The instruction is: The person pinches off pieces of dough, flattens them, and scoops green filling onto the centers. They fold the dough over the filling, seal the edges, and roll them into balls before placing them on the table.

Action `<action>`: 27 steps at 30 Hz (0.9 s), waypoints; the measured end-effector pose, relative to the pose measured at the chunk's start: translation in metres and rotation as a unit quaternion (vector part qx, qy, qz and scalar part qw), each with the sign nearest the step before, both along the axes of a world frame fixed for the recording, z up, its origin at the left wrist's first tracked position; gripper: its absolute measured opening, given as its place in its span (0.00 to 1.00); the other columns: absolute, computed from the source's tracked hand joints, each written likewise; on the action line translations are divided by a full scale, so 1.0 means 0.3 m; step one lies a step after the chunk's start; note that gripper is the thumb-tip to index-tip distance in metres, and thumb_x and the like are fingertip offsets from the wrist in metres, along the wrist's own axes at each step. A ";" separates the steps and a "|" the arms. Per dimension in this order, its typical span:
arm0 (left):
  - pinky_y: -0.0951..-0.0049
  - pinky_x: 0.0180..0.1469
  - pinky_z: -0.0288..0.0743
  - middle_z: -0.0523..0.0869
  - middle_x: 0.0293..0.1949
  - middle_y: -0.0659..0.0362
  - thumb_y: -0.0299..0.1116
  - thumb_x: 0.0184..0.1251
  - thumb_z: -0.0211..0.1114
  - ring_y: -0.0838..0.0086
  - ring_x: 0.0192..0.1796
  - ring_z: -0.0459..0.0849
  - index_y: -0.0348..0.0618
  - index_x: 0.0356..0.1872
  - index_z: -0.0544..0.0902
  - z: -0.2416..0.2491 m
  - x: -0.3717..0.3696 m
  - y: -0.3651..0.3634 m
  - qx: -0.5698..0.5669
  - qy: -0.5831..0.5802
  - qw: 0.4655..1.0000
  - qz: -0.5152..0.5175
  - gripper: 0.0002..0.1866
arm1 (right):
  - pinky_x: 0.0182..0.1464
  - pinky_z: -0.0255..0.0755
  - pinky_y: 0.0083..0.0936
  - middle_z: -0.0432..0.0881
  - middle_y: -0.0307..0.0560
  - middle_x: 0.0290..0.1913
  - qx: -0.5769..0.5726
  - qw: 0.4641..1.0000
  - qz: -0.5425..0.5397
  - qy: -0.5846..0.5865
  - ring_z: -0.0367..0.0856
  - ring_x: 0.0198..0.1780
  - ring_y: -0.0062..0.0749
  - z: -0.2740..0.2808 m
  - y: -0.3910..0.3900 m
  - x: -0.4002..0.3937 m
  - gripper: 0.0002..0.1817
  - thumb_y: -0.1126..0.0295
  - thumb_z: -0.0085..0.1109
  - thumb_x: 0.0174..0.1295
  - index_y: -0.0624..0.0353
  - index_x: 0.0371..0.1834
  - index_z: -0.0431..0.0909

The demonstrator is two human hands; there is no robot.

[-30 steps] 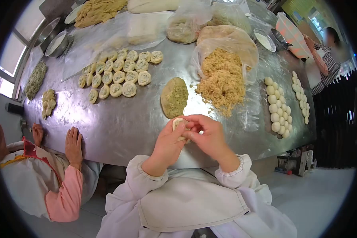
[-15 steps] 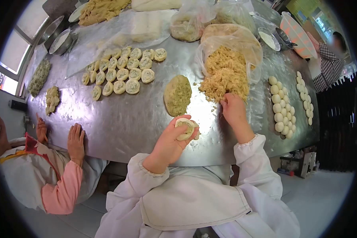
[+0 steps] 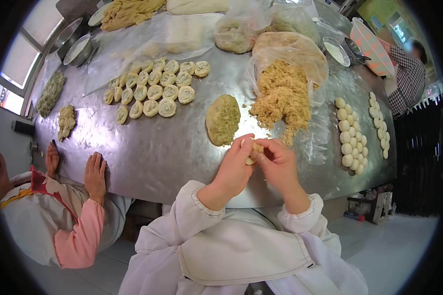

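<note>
My left hand [image 3: 233, 166] is closed round a piece of pale dough [image 3: 250, 160], mostly hidden by the fingers. Against it my right hand [image 3: 279, 164] pinches a small clump of yellow crumbly filling [image 3: 257, 147] at the dough's opening. Just beyond both hands lies a heap of the same crumbly filling [image 3: 283, 96], spilling from a clear plastic bag [image 3: 317, 69]. Left of that heap, an oval mound of greenish paste [image 3: 223, 120] rests on the metal table [image 3: 182, 147].
Rows of filled dough rounds [image 3: 152, 92] lie at the left. White dough balls [image 3: 347, 137] and flatter pieces [image 3: 377, 120] line the right. A co-worker's hand [image 3: 95, 177] rests on the left table edge. Another person [image 3: 407, 78] stands at the far right near an orange-white basket [image 3: 371, 46].
My right hand has come from the filling heap to my left hand, bringing a clump of filling. My left hand has shifted slightly right and turned, hiding most of the dough.
</note>
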State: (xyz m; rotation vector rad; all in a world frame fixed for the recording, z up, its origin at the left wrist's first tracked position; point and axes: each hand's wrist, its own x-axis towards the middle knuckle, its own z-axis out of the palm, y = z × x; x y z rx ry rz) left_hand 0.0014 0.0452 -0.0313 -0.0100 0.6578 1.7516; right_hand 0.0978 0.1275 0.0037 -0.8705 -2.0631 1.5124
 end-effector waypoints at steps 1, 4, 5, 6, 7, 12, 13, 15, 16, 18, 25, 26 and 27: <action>0.65 0.58 0.70 0.74 0.54 0.55 0.40 0.78 0.48 0.68 0.55 0.76 0.43 0.61 0.66 0.009 0.003 -0.004 -0.018 0.030 0.999 -0.003 0.17 | 0.38 0.74 0.17 0.81 0.41 0.35 0.098 0.995 0.001 -0.024 0.80 0.34 0.22 0.004 -0.007 -0.003 0.14 0.77 0.64 0.58 0.57 0.48 0.82; 0.66 0.55 0.71 0.75 0.54 0.55 0.39 0.78 0.48 0.69 0.53 0.76 0.45 0.61 0.66 0.024 0.001 -0.019 -0.047 0.056 0.997 -0.003 0.17 | 0.36 0.75 0.19 0.82 0.46 0.38 0.123 0.992 0.007 -0.025 0.82 0.35 0.26 0.015 -0.014 -0.009 0.15 0.78 0.65 0.55 0.55 0.46 0.84; 0.66 0.55 0.72 0.75 0.53 0.56 0.39 0.78 0.48 0.70 0.52 0.77 0.45 0.61 0.66 0.025 -0.003 -0.025 -0.053 0.054 0.997 -0.003 0.17 | 0.36 0.75 0.20 0.82 0.46 0.38 0.104 0.994 0.010 -0.023 0.82 0.35 0.27 0.021 -0.014 -0.009 0.14 0.78 0.65 0.55 0.56 0.46 0.84; 0.67 0.54 0.72 0.75 0.53 0.56 0.39 0.78 0.48 0.70 0.52 0.77 0.45 0.61 0.66 0.015 -0.007 -0.029 -0.052 0.058 0.997 -0.004 0.17 | 0.36 0.75 0.21 0.82 0.46 0.37 0.085 0.996 0.012 -0.022 0.83 0.35 0.27 0.028 -0.011 -0.006 0.14 0.78 0.65 0.55 0.56 0.45 0.84; 0.67 0.54 0.72 0.75 0.53 0.56 0.39 0.78 0.48 0.71 0.51 0.77 0.45 0.62 0.66 -0.001 -0.011 -0.033 -0.050 0.061 0.997 -0.005 0.17 | 0.36 0.76 0.22 0.82 0.46 0.37 0.065 0.998 0.013 -0.021 0.83 0.36 0.28 0.031 -0.010 -0.003 0.13 0.78 0.65 0.55 0.57 0.45 0.84; 0.69 0.52 0.73 0.75 0.53 0.57 0.38 0.78 0.49 0.72 0.51 0.77 0.45 0.62 0.66 -0.001 0.000 -0.018 -0.074 0.105 0.992 -0.020 0.17 | 0.36 0.77 0.23 0.83 0.46 0.34 0.170 0.985 0.012 -0.037 0.84 0.34 0.29 0.036 -0.015 0.004 0.11 0.77 0.65 0.56 0.58 0.43 0.83; 0.70 0.52 0.73 0.75 0.53 0.57 0.37 0.78 0.49 0.73 0.51 0.77 0.45 0.62 0.66 -0.010 0.005 -0.022 -0.061 0.115 0.991 -0.022 0.17 | 0.36 0.77 0.22 0.83 0.45 0.33 0.214 0.976 0.010 -0.038 0.84 0.33 0.29 0.038 -0.020 0.002 0.10 0.77 0.65 0.56 0.59 0.42 0.82; 0.69 0.54 0.73 0.75 0.53 0.57 0.37 0.78 0.49 0.72 0.53 0.76 0.45 0.62 0.66 -0.015 0.002 -0.032 -0.045 0.121 0.991 -0.031 0.17 | 0.36 0.77 0.23 0.84 0.46 0.34 0.140 0.990 0.011 -0.018 0.83 0.32 0.29 0.025 -0.017 0.003 0.08 0.76 0.64 0.57 0.59 0.40 0.82; 0.69 0.56 0.73 0.75 0.53 0.56 0.36 0.78 0.49 0.71 0.54 0.76 0.44 0.62 0.66 -0.011 -0.010 -0.040 -0.041 0.116 0.992 -0.038 0.17 | 0.35 0.77 0.23 0.84 0.46 0.35 0.103 0.995 0.012 -0.007 0.83 0.31 0.29 0.016 -0.012 0.003 0.07 0.76 0.64 0.58 0.59 0.40 0.82; 0.67 0.59 0.72 0.75 0.54 0.56 0.36 0.78 0.49 0.68 0.57 0.75 0.43 0.62 0.66 0.000 -0.025 -0.049 -0.034 0.094 0.994 -0.035 0.17 | 0.35 0.77 0.22 0.85 0.46 0.35 0.043 0.999 -0.028 0.001 0.83 0.30 0.28 0.003 0.032 0.008 0.06 0.76 0.62 0.59 0.60 0.39 0.82; 0.64 0.65 0.71 0.75 0.55 0.55 0.36 0.77 0.49 0.62 0.61 0.75 0.38 0.63 0.66 0.034 -0.075 -0.080 0.037 -0.032 0.998 -0.026 0.19 | 0.62 0.66 0.38 0.76 0.58 0.58 0.279 0.958 0.008 -0.065 0.72 0.62 0.51 -0.013 0.164 0.027 0.26 0.63 0.66 0.59 0.64 0.58 0.71; 0.64 0.64 0.71 0.75 0.55 0.55 0.36 0.77 0.49 0.62 0.61 0.75 0.38 0.63 0.65 0.042 -0.074 -0.084 0.045 -0.049 0.997 -0.031 0.19 | 0.67 0.62 0.41 0.73 0.60 0.62 0.276 0.958 0.048 -0.055 0.67 0.67 0.55 0.003 0.125 0.030 0.31 0.60 0.67 0.58 0.64 0.61 0.69; 0.65 0.63 0.73 0.76 0.55 0.55 0.36 0.77 0.49 0.63 0.60 0.75 0.38 0.63 0.65 0.048 -0.073 -0.081 0.050 -0.056 0.996 -0.043 0.19 | 0.68 0.59 0.43 0.71 0.59 0.64 0.284 0.954 0.085 -0.035 0.65 0.68 0.57 0.008 0.091 0.023 0.33 0.58 0.67 0.57 0.64 0.62 0.67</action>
